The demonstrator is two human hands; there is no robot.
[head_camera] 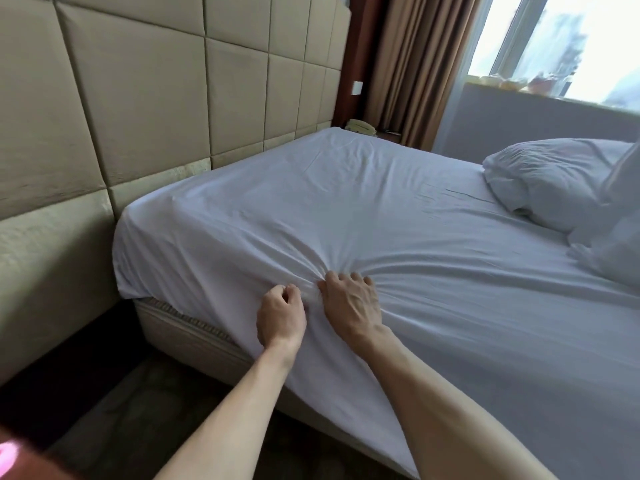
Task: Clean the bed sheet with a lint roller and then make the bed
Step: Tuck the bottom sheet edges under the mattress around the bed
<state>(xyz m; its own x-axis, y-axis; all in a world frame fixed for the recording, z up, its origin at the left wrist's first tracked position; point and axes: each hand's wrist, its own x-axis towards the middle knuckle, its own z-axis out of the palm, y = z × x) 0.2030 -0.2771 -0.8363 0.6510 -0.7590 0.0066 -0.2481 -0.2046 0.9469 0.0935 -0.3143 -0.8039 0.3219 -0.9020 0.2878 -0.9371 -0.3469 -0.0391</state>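
Observation:
A white bed sheet (363, 209) covers the mattress, with creases fanning out from the near side edge. My left hand (280, 311) and my right hand (351, 303) sit side by side on that edge, both with fingers curled into bunched sheet fabric. The sheet's corner by the headboard hangs loose, and the bed base (180, 327) shows beneath it. No lint roller is in view.
A padded beige headboard wall (138, 98) runs along the left. White pillows (554, 181) lie at the far right of the bed. A telephone (362, 127) sits beyond the far corner, by brown curtains (408, 64) and a window (571, 46). Dark floor lies below left.

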